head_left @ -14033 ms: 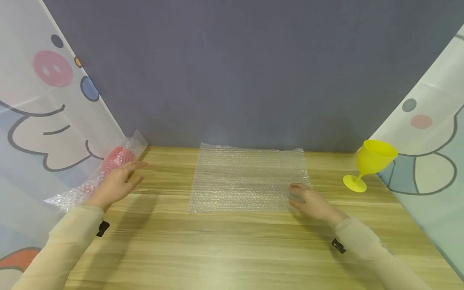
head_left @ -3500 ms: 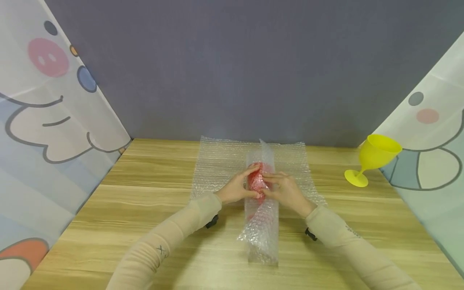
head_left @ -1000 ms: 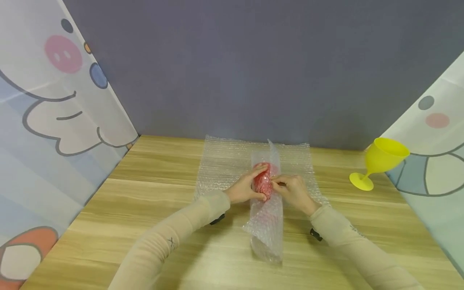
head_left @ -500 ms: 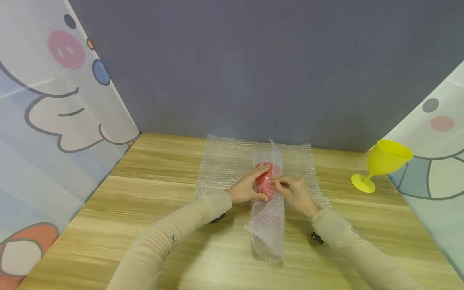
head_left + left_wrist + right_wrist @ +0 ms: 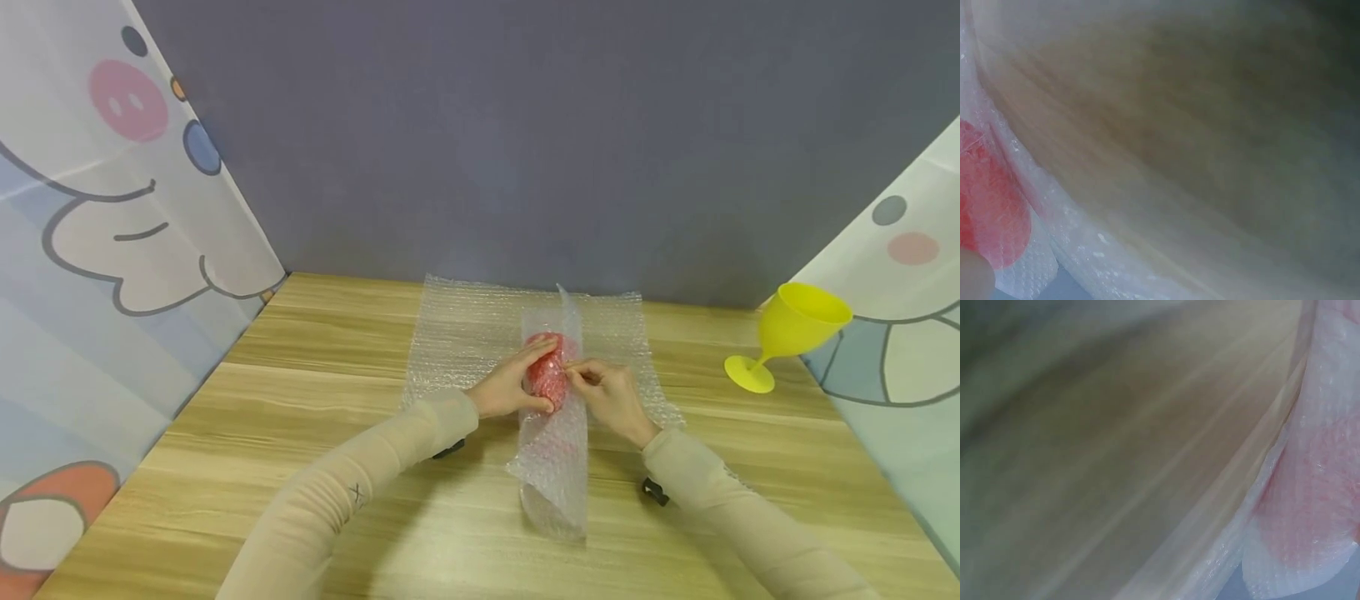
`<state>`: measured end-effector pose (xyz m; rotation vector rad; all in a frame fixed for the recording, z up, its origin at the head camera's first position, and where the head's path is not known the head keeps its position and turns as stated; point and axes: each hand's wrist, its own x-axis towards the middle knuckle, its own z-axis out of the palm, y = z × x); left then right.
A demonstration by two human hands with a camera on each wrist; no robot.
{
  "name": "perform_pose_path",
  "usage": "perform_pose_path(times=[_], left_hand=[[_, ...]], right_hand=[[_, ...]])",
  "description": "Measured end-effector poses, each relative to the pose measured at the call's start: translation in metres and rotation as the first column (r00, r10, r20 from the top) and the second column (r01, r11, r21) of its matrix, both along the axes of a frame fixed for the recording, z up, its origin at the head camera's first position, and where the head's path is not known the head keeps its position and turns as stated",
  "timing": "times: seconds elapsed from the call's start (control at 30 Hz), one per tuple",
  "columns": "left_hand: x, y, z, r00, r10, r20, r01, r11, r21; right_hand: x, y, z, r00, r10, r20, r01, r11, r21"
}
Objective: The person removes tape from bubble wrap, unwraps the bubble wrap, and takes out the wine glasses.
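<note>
A red, rounded thing lies rolled in bubble wrap in the middle of the head view, its shape blurred by the film. My left hand grips it from the left, thumb at its near end and fingers over its far end. At its right side, my right hand pinches the bubble wrap between thumb and fingertips. The roll's loose ends stick out at front and back. A flat bubble wrap sheet is spread underneath. Both wrist views show the red thing through the film at one edge, the wood blurred beyond.
A yellow plastic goblet stands at the back right of the wooden table. A grey panel rises along the back edge. Cartoon-printed sheets hang at both sides.
The wrapped red bundle has come from the far left onto the flat sheet. My right fingers, earlier laid on it, now pinch at its side. Over the last second the hands hardly move.
</note>
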<state>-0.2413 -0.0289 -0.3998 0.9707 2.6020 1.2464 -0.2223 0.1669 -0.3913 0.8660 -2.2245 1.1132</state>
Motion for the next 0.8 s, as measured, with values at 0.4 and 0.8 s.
perform_pose_path(times=[0.4, 0.8], left_hand=[[-0.001, 0.001, -0.002, 1.0, -0.006, -0.02, 0.005, 1.0, -0.019], [-0.003, -0.001, -0.003, 0.999, -0.033, -0.041, 0.031, 0.999, -0.029]], right_hand=[[0.019, -0.009, 0.028, 0.995, -0.028, 0.095, 0.033, 0.999, -0.042], [0.022, -0.008, 0.031, 0.964, -0.029, 0.265, 0.057, 0.994, -0.098]])
